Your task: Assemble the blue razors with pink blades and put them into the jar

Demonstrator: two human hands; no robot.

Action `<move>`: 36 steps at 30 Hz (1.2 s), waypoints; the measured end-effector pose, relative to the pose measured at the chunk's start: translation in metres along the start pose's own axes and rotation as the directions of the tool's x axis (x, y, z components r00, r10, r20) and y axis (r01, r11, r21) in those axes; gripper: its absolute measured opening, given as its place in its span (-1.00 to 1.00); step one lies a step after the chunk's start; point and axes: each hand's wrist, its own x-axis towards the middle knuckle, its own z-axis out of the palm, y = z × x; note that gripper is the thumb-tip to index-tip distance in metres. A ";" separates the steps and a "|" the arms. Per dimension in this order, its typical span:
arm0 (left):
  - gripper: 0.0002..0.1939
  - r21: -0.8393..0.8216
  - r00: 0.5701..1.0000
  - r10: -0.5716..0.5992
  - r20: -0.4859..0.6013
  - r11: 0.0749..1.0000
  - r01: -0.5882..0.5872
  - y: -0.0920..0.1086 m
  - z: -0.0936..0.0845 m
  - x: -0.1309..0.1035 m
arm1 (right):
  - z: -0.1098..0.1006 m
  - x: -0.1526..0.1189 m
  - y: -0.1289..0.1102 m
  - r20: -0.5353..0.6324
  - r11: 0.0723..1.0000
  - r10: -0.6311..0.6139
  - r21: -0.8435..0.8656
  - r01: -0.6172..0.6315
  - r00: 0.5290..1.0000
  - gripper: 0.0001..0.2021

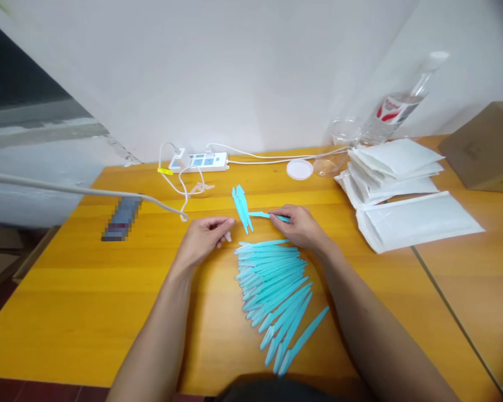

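Observation:
My right hand (299, 224) grips a turquoise eyebrow razor (260, 214) by its handle, its uncovered blade end pointing left. The fingers of my left hand (203, 239) are pinched together around a small translucent cap (228, 237). Below and between my hands spreads a fan of several turquoise eyebrow razors (272, 273), their left ends covered by clear caps. Beyond my hands lies a small group of turquoise razors (242, 207), close to the tip of the one I hold.
A power strip (207, 161) with white cables sits by the wall, near small clear pieces (199, 188). A phone (122, 218) lies left. On the right are white padded envelopes (419, 220), a bottle (396, 111), a clear jar (333, 162), its lid (299, 169) and a cardboard box (484, 148).

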 end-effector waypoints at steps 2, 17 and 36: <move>-0.55 -0.120 0.996 0.008 -0.089 0.993 -0.019 -0.003 0.017 0.010 | 0.002 -0.002 0.001 -0.002 1.000 -0.018 0.013 0.018 1.000 -0.71; -0.71 0.122 0.939 0.327 -0.103 0.942 -0.314 -0.043 0.009 0.021 | 0.010 -0.001 0.003 -0.059 0.999 -0.029 0.044 0.031 0.998 -0.76; -0.72 0.561 0.871 0.461 0.168 0.682 -0.469 -0.033 -0.005 0.012 | 0.008 0.000 0.004 -0.023 0.999 -0.036 -0.025 0.036 0.999 -0.73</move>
